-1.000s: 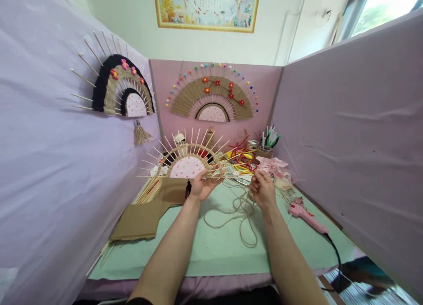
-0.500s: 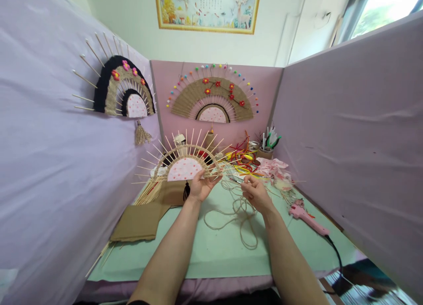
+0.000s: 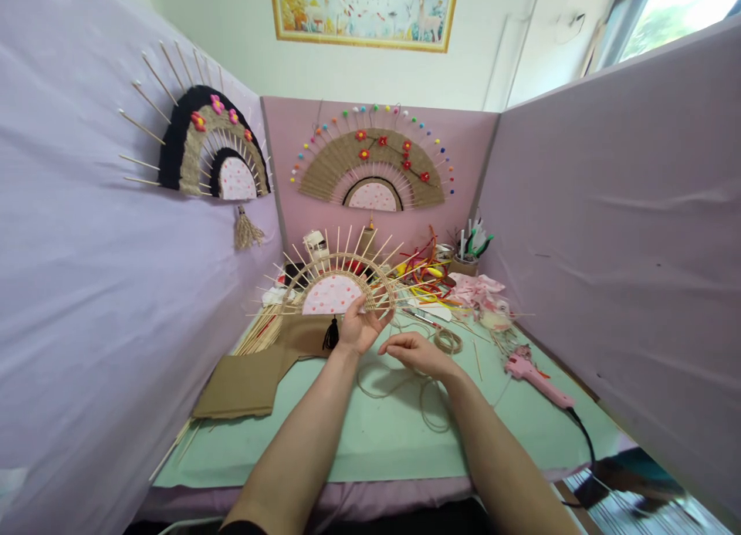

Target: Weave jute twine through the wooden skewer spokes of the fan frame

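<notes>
My left hand (image 3: 359, 331) grips the lower right of a half-round fan (image 3: 331, 294), its fingers behind and thumb in front. The fan has a pink dotted centre, bare thin sticks spreading outward and woven twine bands; a black tassel (image 3: 331, 333) hangs below it. My right hand (image 3: 417, 353) is closed in a pinch just right of and below the left one, apart from the fan. What its fingertips hold, if anything, is too small to see. Loose twine (image 3: 375, 394) loops on the table beneath it, beside a small twine coil (image 3: 448, 340).
Cardboard (image 3: 237, 384) and a bundle of sticks (image 3: 255, 336) lie at left. A pink glue gun (image 3: 541, 379) rests at right with its cord. Coloured pipe cleaners (image 3: 431, 274), pink cloth (image 3: 475, 286) and a tool holder (image 3: 465, 265) stand behind. Two finished fans hang on the partitions.
My right hand has moved left and down, closer to the left hand, uncovering the twine coil. The fan has shifted slightly right, still in my left hand.
</notes>
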Motion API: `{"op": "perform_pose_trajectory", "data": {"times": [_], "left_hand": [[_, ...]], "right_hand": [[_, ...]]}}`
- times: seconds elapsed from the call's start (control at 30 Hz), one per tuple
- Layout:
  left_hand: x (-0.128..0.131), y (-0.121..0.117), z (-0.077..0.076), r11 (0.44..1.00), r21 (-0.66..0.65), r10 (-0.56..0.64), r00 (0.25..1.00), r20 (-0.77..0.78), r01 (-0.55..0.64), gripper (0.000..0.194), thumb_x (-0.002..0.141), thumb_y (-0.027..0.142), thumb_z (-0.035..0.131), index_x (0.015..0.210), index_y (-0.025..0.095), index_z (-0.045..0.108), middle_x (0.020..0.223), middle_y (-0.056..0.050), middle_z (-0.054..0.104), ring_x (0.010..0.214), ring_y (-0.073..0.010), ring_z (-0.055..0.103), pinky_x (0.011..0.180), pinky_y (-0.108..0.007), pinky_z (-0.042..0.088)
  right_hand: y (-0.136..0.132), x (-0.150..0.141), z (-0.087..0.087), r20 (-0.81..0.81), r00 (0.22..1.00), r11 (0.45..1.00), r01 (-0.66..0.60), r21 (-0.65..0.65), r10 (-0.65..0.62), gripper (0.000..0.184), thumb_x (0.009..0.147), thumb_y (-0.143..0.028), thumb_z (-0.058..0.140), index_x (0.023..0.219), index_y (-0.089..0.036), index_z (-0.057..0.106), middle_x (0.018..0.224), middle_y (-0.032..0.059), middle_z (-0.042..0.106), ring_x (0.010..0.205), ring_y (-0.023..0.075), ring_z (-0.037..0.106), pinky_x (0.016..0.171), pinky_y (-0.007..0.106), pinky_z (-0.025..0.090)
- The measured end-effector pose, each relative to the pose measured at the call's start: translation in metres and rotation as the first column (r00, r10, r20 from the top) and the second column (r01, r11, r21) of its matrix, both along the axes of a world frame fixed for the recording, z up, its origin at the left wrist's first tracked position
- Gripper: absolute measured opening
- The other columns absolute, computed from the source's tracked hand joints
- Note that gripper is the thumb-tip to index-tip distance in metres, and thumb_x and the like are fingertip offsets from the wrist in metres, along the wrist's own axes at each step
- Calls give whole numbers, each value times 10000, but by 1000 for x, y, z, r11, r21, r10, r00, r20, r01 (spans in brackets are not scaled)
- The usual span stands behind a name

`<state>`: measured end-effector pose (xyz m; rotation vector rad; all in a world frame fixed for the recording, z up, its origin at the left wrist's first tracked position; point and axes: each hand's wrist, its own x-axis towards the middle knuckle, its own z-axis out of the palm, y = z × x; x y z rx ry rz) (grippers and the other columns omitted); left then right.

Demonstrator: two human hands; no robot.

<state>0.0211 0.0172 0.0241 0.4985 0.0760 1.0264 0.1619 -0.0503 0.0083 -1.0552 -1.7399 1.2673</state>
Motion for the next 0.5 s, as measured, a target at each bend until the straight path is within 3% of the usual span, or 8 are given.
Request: {"op": "perform_pose_trajectory", "data": {"times": [0.07, 0.17, 0.33, 0.5], "left_hand": [[1, -2, 0, 1000, -15, -5, 1000, -3, 4, 288, 850, 253, 417, 1065, 180, 594, 1011, -65, 666, 948, -183, 608, 901, -381, 432], [0, -2, 2, 999, -34, -20, 1000, -15, 19, 283, 854, 271, 414, 1046, 176, 601, 984, -61, 670, 886, -164, 612, 861, -350, 443], [-2, 0, 0, 993, -48, -105, 994, -17, 105, 247, 837, 245, 437, 970, 148, 622, 940, -67, 677, 831, -155, 617, 759, -303, 472], [-1, -4, -1, 979, -40, -201, 977, -63, 199, 272, 826, 228, 437, 1014, 125, 603, 952, -87, 679, 908, -197, 617, 899, -428, 434]], "right_hand": [[3, 1, -3, 6, 998, 998, 62, 4, -62, 294, 752, -439, 579, 810, -171, 682, 454, -66, 331, 419, 62, 250, 395, 195, 156], [10, 6, -9, -23, 967, 967, 255, 9, -255, 276, 732, -440, 591, 723, -173, 659, 450, -62, 357, 411, 66, 282, 387, 191, 194], [24, 17, -19, -192, 790, 805, 594, 6, -582, 338, 722, -505, 570, 634, -180, 596, 422, -69, 330, 375, 68, 261, 363, 206, 184], [29, 24, -21, -345, 626, 665, 747, 4, -700, 335, 694, -513, 599, 648, -181, 585, 428, -75, 328, 382, 69, 255, 371, 215, 207]]}}
